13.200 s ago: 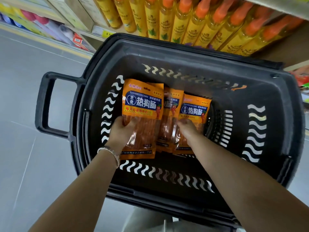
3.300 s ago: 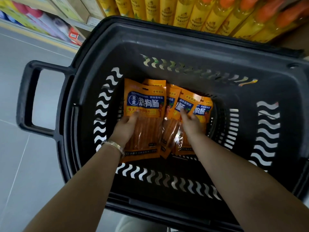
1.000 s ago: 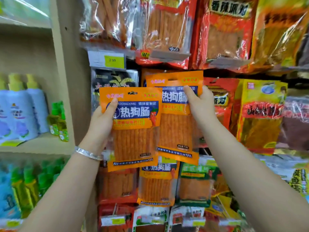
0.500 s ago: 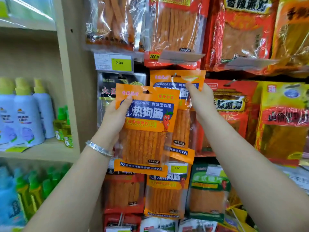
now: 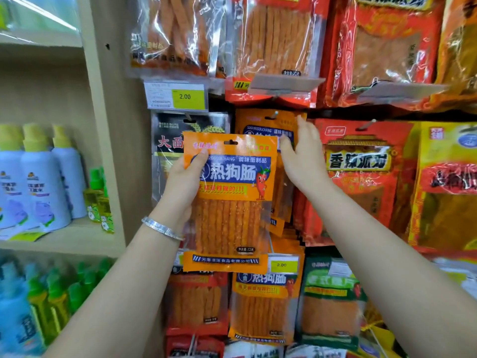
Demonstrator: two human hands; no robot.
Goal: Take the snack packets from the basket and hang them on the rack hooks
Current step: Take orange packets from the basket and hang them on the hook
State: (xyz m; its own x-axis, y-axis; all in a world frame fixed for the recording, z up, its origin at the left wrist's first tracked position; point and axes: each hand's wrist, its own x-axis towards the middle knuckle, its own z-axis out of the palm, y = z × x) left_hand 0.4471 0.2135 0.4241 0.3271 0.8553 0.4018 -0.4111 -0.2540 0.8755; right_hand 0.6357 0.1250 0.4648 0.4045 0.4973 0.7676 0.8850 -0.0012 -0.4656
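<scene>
- One orange packet [image 5: 229, 202] is gripped by the left hand [image 5: 185, 182], thumb on its front, below and left of the hook [image 5: 274, 115]; the hook can be missed by its hole.
- A second packet [image 5: 263, 125] hangs on the hook and is touched by the flat, open right hand [image 5: 302, 161]; it can be knocked off.
- Other packets [image 5: 366, 177] hang closely around the hook; bottles [image 5: 44, 187] stand on a wooden shelf [image 5: 77, 236] left of it.
</scene>
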